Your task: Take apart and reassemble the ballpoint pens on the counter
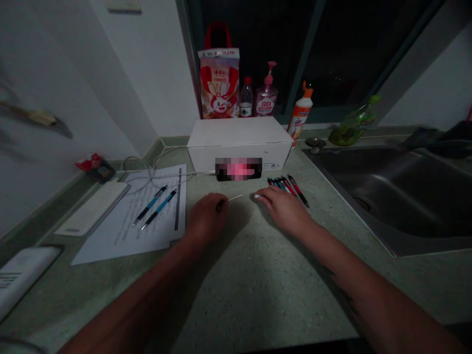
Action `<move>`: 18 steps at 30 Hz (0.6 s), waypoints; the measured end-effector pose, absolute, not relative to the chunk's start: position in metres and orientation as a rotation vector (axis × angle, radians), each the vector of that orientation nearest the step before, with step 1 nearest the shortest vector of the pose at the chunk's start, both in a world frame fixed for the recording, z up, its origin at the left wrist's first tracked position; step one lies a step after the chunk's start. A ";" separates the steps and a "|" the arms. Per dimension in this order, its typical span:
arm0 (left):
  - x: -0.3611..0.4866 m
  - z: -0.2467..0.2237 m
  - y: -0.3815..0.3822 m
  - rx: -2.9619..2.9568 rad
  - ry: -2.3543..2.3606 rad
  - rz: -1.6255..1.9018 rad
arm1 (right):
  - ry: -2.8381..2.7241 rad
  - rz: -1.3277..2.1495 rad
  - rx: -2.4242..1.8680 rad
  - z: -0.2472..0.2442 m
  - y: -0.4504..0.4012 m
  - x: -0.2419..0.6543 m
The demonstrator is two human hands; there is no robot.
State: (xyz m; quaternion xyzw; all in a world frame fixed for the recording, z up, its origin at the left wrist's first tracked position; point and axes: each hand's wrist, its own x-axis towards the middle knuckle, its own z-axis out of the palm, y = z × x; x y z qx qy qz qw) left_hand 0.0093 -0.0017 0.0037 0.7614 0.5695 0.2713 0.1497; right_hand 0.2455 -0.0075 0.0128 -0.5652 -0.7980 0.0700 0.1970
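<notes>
My left hand (208, 216) is closed over the counter, fingers curled. A thin white stick (235, 198), like a pen refill, points out of it to the right, and a dark part shows at the fingers. Opposite it, my right hand (283, 204) pinches a small white piece (257, 196) whose kind I cannot make out. A short gap separates the stick from that piece. Just behind my right hand lie several pens (283, 184), partly covered by it. Two blue and black pens (158, 209) rest on the printed paper (125, 236) at the left.
A phone (239, 169) with a blurred screen leans against a white box (239, 132). Bottles, a pump bottle (266, 96) and a bag (220, 83) stand behind. The sink (413, 196) is right; a white power bank-like slab (92, 206) and cables lie left.
</notes>
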 end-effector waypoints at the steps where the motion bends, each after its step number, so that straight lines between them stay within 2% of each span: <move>1: 0.009 0.004 -0.001 2.185 1.657 0.765 | -2.256 0.218 -1.538 0.012 -0.007 0.246; 8: 0.012 0.001 -0.001 2.194 1.682 0.751 | -2.579 0.186 -1.266 0.010 -0.009 0.238; 18: 0.012 -0.002 -0.001 2.233 1.638 0.793 | -2.688 0.051 -1.294 0.017 -0.016 0.233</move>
